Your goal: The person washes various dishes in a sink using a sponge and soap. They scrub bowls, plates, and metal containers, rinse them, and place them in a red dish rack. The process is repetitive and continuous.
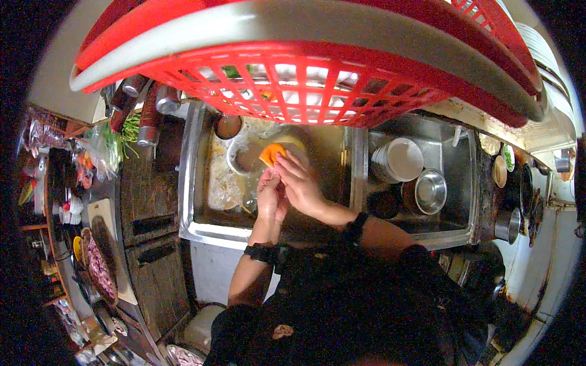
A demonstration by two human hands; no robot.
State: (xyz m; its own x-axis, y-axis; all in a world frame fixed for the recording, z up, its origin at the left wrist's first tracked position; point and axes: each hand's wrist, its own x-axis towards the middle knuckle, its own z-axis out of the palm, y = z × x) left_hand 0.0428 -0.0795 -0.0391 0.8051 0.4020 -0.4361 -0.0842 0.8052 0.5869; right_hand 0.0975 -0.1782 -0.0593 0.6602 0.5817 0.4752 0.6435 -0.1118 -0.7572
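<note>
Both hands are over the left basin (336, 183) of a steel double sink, which holds cloudy, foamy water. My right hand (300, 185) presses an orange sponge or cloth (272, 154) under its fingers. Just below the sponge, my left hand (270, 194) is closed with its fingertips against my right hand; whether it grips a thin item is hidden. Behind the sponge, a round bowl (238, 158) sits partly sunk in the suds. At the basin's back left corner is a cup-like vessel (228, 126) with brownish liquid.
A red plastic basket (293, 103) overhangs the sink's back. Stacked white bowls (405, 160) and a metal bowl (431, 191) stand in the right basin. To the left are a cutting board (101, 215), a tray of chopped meat (98, 267) and green vegetables (130, 132).
</note>
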